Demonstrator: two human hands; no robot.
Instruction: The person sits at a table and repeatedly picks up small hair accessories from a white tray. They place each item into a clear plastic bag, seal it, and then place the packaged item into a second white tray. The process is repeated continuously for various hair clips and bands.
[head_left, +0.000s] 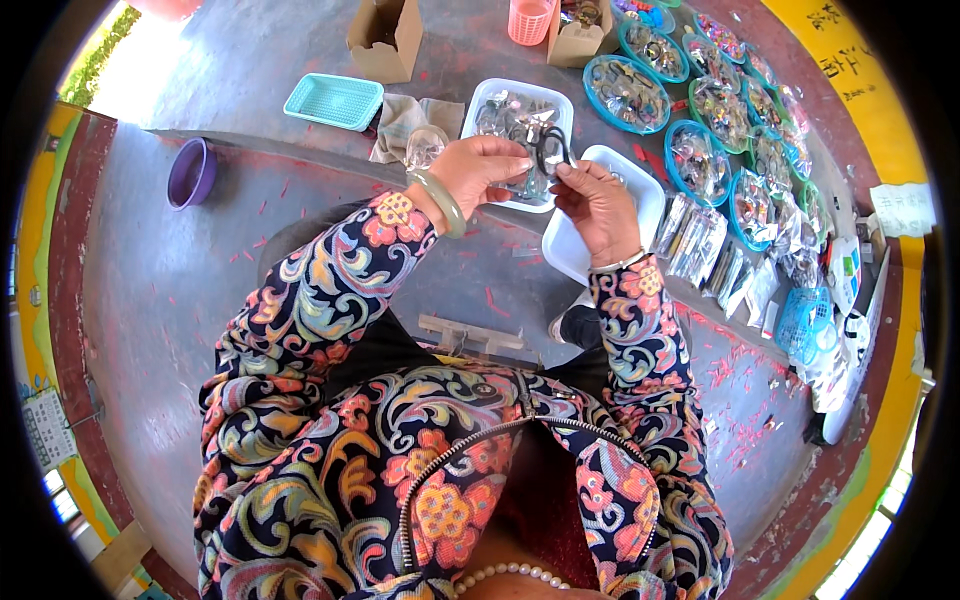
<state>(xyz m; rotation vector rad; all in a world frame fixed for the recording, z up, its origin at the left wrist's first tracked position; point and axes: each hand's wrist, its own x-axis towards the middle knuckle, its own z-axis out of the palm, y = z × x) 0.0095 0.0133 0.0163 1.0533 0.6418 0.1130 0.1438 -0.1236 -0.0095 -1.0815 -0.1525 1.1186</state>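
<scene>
Pearl necklace [510, 569], scissors [543, 150] in right hand [602, 212], black-lettered yellow wall [885, 115].

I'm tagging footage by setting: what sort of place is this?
Possibly a porch-like workspace or stall: round baskets filled with small items, a cardboard box, and greenery just outside.

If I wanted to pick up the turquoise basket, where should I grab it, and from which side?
Probably by the rim at its left end, coming in from the left. The turquoise basket is shallow, sits opening upward and has a raised edge that fingers could pinch. The cardboard box and the cloth crowd its back right corner and right end.
</scene>
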